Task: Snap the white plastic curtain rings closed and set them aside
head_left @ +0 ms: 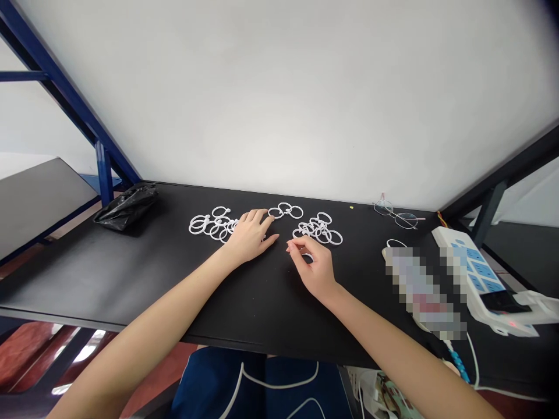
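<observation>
My left hand (250, 237) lies palm down over the right end of a loose pile of white rings (212, 228), its fingers stretched out and partly covering them. Its index fingertip meets the edge of a small group of white rings (285, 208) farther back. My right hand (315, 266) is closed in a pinch, with thumb and fingertips together. Part of a white ring (308, 255) shows between its thumb and fingers; the pinched part is hidden. Just beyond that hand lies another pile of white rings (321, 228). Small round knobs show on some rings.
On the black table (244, 308), a crumpled black plastic bag (126, 208) lies at left. Eyeglasses (395, 214) and a tiny yellow bit (351, 207) lie toward the wall. A blurred-out phone (423, 291) with cable and a white power strip (480, 273) occupy the right side.
</observation>
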The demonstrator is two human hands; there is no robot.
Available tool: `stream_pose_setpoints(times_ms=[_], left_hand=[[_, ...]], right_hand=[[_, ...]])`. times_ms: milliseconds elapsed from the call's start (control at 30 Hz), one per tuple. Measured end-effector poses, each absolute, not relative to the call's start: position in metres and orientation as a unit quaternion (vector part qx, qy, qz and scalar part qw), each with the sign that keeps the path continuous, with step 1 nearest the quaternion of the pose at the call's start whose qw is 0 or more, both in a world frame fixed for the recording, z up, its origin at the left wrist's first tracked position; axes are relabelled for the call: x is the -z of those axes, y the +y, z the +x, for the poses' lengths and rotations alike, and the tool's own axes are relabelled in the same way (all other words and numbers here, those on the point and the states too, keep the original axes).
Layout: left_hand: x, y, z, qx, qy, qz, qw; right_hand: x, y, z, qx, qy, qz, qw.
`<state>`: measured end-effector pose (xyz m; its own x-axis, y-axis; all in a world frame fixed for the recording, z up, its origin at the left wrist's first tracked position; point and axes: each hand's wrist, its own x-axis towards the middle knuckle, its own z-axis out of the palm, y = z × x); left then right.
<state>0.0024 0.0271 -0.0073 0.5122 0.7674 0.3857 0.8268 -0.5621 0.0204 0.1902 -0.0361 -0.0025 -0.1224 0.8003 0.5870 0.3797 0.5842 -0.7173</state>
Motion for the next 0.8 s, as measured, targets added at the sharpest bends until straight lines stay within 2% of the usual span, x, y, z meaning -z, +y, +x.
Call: stream_pose_setpoints(times_ms=[267, 800], left_hand=[[0.0148, 0.0282, -0.0010, 0.127, -0.489, -0.861, 0.063], [0.0101, 0.0233, 0.0029, 0.135, -0.436, -0.889, 0.022]], right_hand=[[0.0020, -0.0372, 0.1899, -0.207, -0.724, -0.402, 0.521], [0.0007, -0.0373, 0.1889, -0.208, -0.723, -0.401, 0.522]])
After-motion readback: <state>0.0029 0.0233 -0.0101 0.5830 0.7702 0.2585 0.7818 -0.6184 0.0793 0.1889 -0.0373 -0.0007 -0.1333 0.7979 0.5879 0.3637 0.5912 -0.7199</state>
